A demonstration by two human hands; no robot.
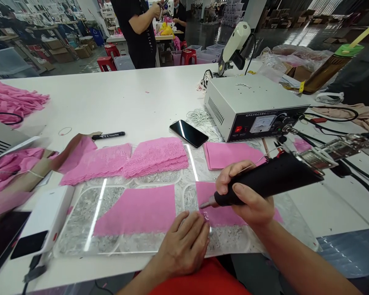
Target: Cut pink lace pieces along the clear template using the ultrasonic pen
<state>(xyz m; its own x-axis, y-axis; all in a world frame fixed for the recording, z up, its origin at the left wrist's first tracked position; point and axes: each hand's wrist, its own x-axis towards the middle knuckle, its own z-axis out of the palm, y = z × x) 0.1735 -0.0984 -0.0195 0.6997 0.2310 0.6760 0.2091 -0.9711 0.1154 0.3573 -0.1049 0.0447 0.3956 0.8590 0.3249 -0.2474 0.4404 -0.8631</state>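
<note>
My right hand is wrapped round a black handheld tool with a metal tip, cabled at its rear end. The tip points down and left at the edge of a pink fabric piece. Close by the tip, my left hand rests with fingers curled together at that fabric's left edge; what they pinch, if anything, is hidden. Small shiny dots show on the fabric beside its fingertips. A second pink fabric piece lies flat to the left. Both pieces lie on a clear board with a speckled pattern.
Behind lie stacked pink lace pieces, folded pink fabric, a phone and a marker. A grey control box stands at the back right. A white device sits at left. A person stands beyond the table.
</note>
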